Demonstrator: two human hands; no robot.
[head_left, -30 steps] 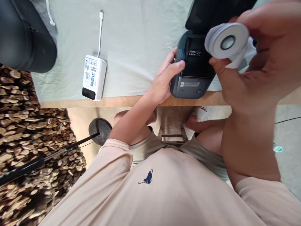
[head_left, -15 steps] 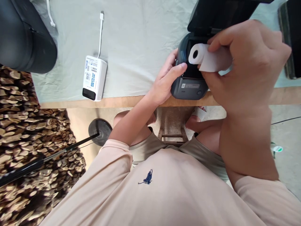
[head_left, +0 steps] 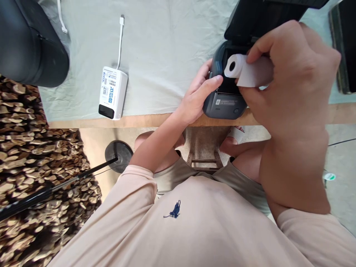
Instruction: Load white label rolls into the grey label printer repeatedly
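Observation:
A dark grey label printer (head_left: 226,105) stands near the front edge of the table, its black lid (head_left: 250,20) swung up and back. My left hand (head_left: 198,94) grips the printer's left side, thumb over the rim of the bay. Between the thumb and fingers of my right hand (head_left: 294,74) is a white paper roll (head_left: 250,72), tilted over the open bay. The roll's near end shows a dark core hole, and a loose flap of paper hangs from it. My right hand hides the roll's far end and the printer's right side.
On the pale cloth-covered table (head_left: 155,55) lie a white power bank (head_left: 112,92) with a short cable and, far right, a dark flat device (head_left: 345,48). A black bag-like object (head_left: 33,44) sits far left. A black stand (head_left: 83,174) and stacked firewood (head_left: 41,148) are left below.
The view has shifted slightly. Both hands keep their holds, and the paper roll stays over the open bay with almost no movement.

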